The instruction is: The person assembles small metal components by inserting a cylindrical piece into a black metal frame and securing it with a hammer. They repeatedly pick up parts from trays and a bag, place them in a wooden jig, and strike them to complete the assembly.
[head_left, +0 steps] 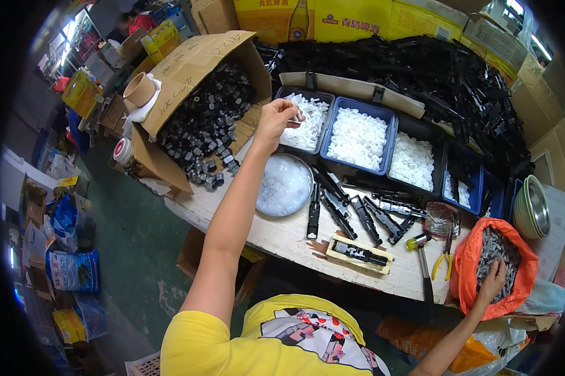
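Note:
My left hand [277, 122] is over the leftmost bin of small white plastic pieces [309, 130], its fingers pinched together; what they hold, if anything, is too small to make out. At the right, my right hand [493, 283] reaches into an orange plastic bag [468, 266] full of small grey parts [497, 250]. Its fingers are bent in among those parts, their tips partly hidden. Between the hands, a black mechanical assembly [359, 253] lies in a pale wooden fixture [332, 252] near the table's front edge. Several more black assemblies [339, 214] lie behind it.
A tilted carton [198, 53] spills black parts at left. Beside it stands a round metal dish [285, 212]. More bins, including a blue one [359, 164], line the back before a heap of black parts [414, 69]. A hammer [423, 263] and yellow-handled pliers [444, 263] lie near the bag.

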